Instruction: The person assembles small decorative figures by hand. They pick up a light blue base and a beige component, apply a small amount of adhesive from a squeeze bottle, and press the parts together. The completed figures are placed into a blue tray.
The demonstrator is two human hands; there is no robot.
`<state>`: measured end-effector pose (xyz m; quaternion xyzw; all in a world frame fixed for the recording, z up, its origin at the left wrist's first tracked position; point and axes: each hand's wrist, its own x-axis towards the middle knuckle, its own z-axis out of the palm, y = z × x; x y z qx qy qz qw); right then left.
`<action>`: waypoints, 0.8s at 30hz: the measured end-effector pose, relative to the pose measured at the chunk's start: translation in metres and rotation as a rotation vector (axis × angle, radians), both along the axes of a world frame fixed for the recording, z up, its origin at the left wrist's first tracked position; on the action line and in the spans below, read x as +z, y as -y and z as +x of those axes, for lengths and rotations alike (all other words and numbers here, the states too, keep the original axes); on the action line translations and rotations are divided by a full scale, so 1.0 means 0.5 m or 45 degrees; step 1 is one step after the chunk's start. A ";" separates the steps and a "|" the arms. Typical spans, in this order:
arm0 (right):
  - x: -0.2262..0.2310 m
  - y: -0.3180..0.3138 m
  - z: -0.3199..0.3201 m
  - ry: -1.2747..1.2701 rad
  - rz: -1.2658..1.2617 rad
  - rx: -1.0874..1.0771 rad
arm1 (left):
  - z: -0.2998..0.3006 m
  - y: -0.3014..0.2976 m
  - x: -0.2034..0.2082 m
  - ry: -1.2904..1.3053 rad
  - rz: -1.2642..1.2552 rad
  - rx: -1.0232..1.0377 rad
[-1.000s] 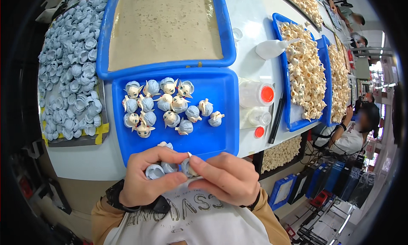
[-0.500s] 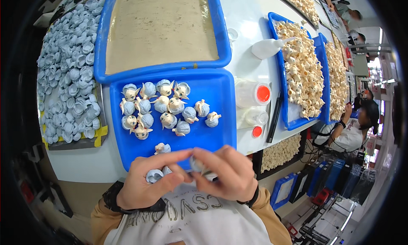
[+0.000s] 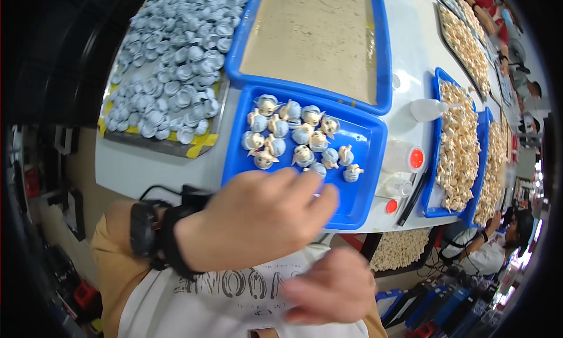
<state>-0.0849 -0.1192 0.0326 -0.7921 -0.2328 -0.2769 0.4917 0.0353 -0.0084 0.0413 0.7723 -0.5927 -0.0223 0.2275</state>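
- Left hand [image 3: 258,212], centre of the frame: back uppermost, fingers bent over the near edge of the tray of heads; grip hidden, cannot tell whether anything is held.
- Right hand [image 3: 334,288], lower centre: motion-blurred, in front of the white shirt [image 3: 234,308], apart from the left; cannot tell its grip.
- Figure heads [image 3: 318,141], pale with blue-grey hair: grouped in the blue tray [image 3: 358,200], mid-frame, just beyond the left hand's fingers.
- Blue-grey shells [image 3: 182,97], many: heaped at upper left.
- Larger blue tray [image 3: 384,56], beige-filled: upper centre.
- White squeeze bottle [image 3: 426,110] and red-lidded jar [image 3: 402,157]: on the worktop [image 3: 158,168], right of the trays.
- Cream parts [image 3: 457,144]: piled in a blue tray, right.
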 end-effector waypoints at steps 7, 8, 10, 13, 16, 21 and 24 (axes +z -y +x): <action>0.012 -0.086 0.038 -0.252 -0.253 0.075 | -0.019 0.046 -0.027 0.337 -0.032 -0.025; 0.011 -0.088 0.039 -0.235 -0.311 0.056 | -0.019 0.045 -0.033 0.368 -0.036 -0.012; 0.023 -0.097 0.034 -0.193 -0.533 -0.022 | -0.024 0.044 -0.045 0.411 -0.047 -0.014; 0.042 -0.102 0.031 -0.263 -0.621 -0.059 | -0.037 0.050 -0.056 0.456 -0.059 -0.038; 0.041 -0.093 0.030 -0.354 -0.500 0.084 | -0.037 0.057 -0.057 0.467 -0.057 -0.059; 0.011 -0.095 0.028 -0.353 -0.172 0.238 | -0.033 0.060 -0.051 0.489 -0.093 -0.049; -0.003 -0.103 0.030 -0.289 -0.139 0.304 | -0.046 0.064 -0.056 0.495 -0.135 -0.075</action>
